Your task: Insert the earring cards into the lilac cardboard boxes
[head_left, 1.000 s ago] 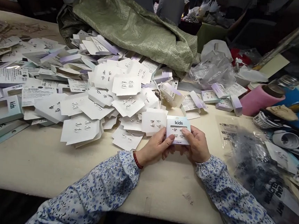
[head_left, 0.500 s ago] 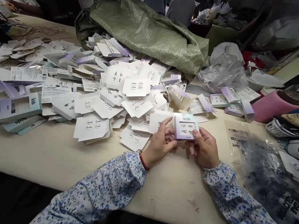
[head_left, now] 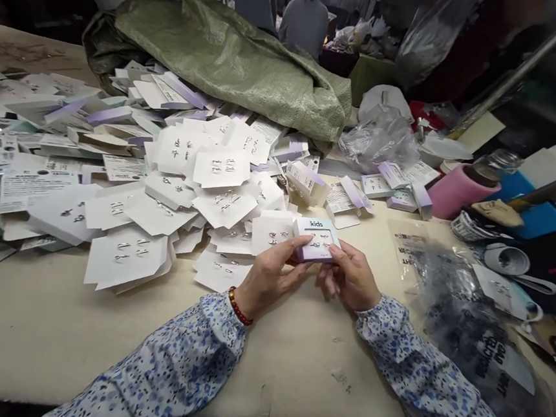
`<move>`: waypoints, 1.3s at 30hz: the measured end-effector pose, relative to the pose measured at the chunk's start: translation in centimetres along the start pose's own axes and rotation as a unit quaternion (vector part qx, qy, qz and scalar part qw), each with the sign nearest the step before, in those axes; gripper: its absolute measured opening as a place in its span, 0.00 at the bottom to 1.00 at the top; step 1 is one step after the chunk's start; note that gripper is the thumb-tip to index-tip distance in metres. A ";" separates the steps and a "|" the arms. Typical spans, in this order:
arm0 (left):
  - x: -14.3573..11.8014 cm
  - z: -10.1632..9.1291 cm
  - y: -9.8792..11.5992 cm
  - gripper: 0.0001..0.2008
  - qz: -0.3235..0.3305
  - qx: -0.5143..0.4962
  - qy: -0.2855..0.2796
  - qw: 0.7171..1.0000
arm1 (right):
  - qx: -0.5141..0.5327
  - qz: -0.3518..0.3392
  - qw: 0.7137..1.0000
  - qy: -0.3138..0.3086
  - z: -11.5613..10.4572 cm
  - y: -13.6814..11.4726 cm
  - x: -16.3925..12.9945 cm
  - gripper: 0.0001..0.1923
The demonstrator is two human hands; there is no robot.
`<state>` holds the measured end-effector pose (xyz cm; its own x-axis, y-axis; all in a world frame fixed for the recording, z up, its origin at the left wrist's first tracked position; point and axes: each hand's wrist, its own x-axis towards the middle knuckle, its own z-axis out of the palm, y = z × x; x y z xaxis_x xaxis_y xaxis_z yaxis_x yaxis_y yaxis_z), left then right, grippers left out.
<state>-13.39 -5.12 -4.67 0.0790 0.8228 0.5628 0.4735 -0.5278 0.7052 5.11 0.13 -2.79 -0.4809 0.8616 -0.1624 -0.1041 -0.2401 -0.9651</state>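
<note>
Between my two hands is a small windowed ring box (head_left: pixel 316 226), pale green to purple, with "kids" printed on its top edge and several silver rings showing inside. My left hand (head_left: pixel 275 270) grips its left side, the fingertips pressed to the window's edge. On the lower right corner, the thumb of my right hand (head_left: pixel 352 277) presses the front while the other fingers curl behind. A white ring card (head_left: pixel 269 230) with rings lies just behind my left hand. More white cards (head_left: pixel 223 165) bearing rings are heaped to the left of the box.
Open empty boxes (head_left: pixel 171 89) spill from a green woven sack (head_left: pixel 233 55) at the back. To the right are a few small boxes (head_left: pixel 401 187), a pink roll (head_left: pixel 459 192), and clear printed plastic bags (head_left: pixel 459 309). People (head_left: pixel 304 22) are in the background.
My view has swung to the right, so the table's things appear further left. The left fingers have moved across onto the box's front; both hands still hold it.
</note>
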 end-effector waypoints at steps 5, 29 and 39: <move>-0.1 0.4 0.2 0.29 -0.021 -0.017 0.029 0.999 | 0.021 0.012 1.000 -0.019 0.6 -0.2 -0.4 0.21; -0.3 0.3 1.3 0.11 -0.108 -0.041 -0.089 0.989 | -0.471 -0.197 0.846 0.156 -7.5 -5.7 5.6 0.19; -0.4 0.1 1.0 0.09 -0.078 0.013 -0.073 0.994 | -0.754 -0.242 0.567 0.228 -8.5 -5.7 7.0 0.16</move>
<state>-12.82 -5.93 -4.20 0.1283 0.9171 0.3775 0.5118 -0.3873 0.7669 9.74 11.36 -0.18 -0.4035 0.7715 0.4919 0.8995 0.4331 0.0585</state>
